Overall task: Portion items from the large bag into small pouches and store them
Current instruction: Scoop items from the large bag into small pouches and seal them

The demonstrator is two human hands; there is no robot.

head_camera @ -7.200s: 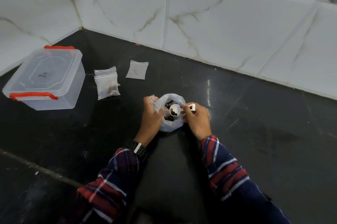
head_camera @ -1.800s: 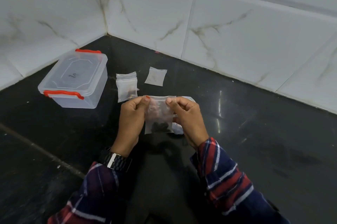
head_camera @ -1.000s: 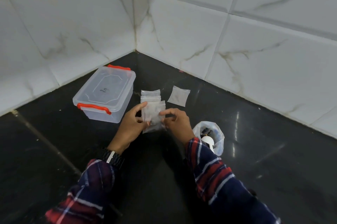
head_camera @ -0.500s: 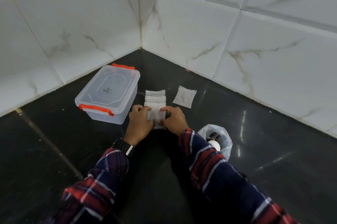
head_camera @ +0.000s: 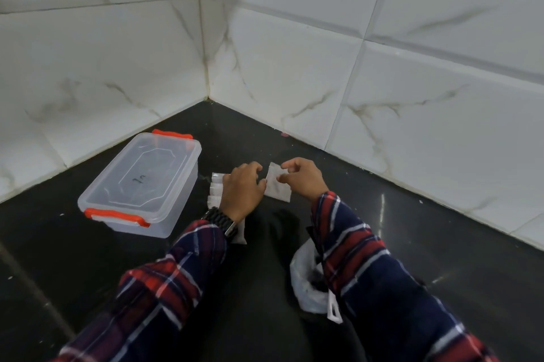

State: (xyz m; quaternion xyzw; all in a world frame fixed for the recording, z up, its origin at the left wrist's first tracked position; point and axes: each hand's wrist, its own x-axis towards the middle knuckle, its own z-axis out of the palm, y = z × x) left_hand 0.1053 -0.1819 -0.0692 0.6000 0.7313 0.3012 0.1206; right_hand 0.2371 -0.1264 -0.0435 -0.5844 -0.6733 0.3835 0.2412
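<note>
Counter [head_camera: 88, 258]: black, glossy, set in a tiled corner. Box [head_camera: 141, 182]: clear, orange latches, lid on, left of the hands; it must be opened before anything is stored, and pouches left outside until then can be nudged or slid about. Big bag [head_camera: 306, 282]: clear, mouth open, dark contents visible, sits on the counter directly under the right sleeve [head_camera: 353, 249]; a white scoop handle [head_camera: 334, 307] sticks out at its near edge. Main risk: the sleeve drags across the open mouth when that arm pulls back, tipping the bag or flicking the scoop and spilling items. Pouch stack [head_camera: 216, 185]: overlapping clear pouches just right of the box, partly hidden by the left hand [head_camera: 243, 189], which lies over it, fingers loosely curled; whether it grips a pouch or only presses on them, I cannot tell. If only pressing, the slippery stack may fan out when the hand lifts. Empty pouch [head_camera: 276, 188]: flat on the counter between the hands; the right hand [head_camera: 303, 179] has fingers bent, tips at the pouch's upper edge, apparently pinching it. Thin film may cling to the counter or slip, and seal state is too small to judge.
</note>
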